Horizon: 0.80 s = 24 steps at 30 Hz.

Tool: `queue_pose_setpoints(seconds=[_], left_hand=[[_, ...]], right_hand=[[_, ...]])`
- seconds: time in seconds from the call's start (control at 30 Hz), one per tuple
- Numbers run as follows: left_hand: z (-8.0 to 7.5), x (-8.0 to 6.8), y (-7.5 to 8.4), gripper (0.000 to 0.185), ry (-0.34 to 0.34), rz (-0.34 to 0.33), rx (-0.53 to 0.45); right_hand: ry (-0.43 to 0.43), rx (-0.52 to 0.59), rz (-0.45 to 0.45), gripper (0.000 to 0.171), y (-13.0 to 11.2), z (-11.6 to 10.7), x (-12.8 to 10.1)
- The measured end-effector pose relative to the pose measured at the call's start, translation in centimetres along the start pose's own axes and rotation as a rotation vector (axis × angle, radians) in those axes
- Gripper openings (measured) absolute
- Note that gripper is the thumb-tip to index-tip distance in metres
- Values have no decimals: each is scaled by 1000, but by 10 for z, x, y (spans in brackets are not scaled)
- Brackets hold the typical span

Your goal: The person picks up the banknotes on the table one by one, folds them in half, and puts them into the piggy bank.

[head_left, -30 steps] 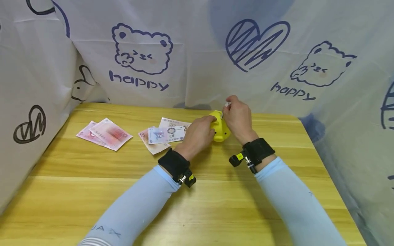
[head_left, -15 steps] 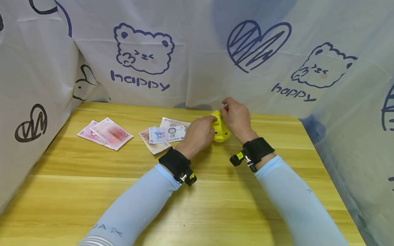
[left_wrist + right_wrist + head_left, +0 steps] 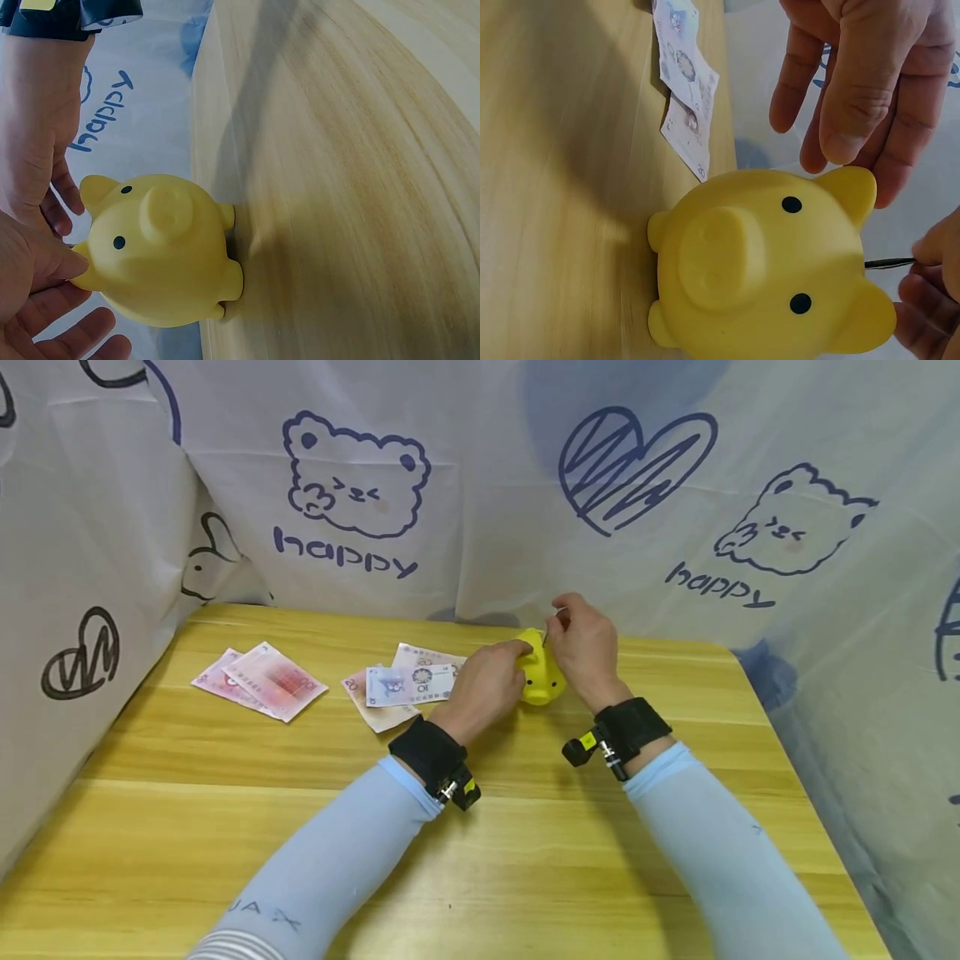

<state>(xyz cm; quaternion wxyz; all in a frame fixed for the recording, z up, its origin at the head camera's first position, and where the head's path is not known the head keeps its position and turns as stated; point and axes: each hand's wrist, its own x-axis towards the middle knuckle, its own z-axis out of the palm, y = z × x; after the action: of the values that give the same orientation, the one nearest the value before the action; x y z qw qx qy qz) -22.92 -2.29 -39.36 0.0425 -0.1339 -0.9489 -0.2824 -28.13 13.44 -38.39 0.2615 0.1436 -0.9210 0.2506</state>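
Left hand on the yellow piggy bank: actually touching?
Touching. The left wrist view shows it: the left hand has its thumb laid over one ear of the piggy bank, with no gap visible.

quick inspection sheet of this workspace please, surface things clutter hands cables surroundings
Surface: pale yellow wood-grain table
Job's things: smooth yellow pig-shaped figure, upright on its feet; thin, flat, dark-edged piece at its top, insertion unclear
Clutter or loose items: two overlapping pink-red paper banknotes; three more overlapping paper banknotes, blue-white one uppermost
Grippers: person's bare left hand touches the figure's ear; bare right hand pinches the thin piece
Cables: nothing seen
Surroundings: white hanging sheet with dark hand-drawn bears, hearts and "happy"
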Motion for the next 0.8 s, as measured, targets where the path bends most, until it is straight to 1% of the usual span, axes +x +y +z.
queue_pose_setpoints(seconds=[0.07,0.23,0.33,0.4,0.57,0.7,0.8], left_hand=[[0,0,0,40,2,0,5],[0,0,0,41,2,4,8],[0,0,0,41,-1,8,11],[0,0,0,41,-2,7,14],[0,0,0,41,-1,2,12],[1,0,0,40,5,2,8],[1,0,0,41,7,1,9]], right_hand=[[-46,-3,31,23,-1,-1,0],[-214,-14,119,24,-2,-3,1],[-295,-16,133,24,1,-2,1],[-327,-9,125,24,2,-1,0],[-348,36,109,25,6,0,-1],[-325,81,144,24,8,1,-2],[-310,81,150,23,8,2,-3]])
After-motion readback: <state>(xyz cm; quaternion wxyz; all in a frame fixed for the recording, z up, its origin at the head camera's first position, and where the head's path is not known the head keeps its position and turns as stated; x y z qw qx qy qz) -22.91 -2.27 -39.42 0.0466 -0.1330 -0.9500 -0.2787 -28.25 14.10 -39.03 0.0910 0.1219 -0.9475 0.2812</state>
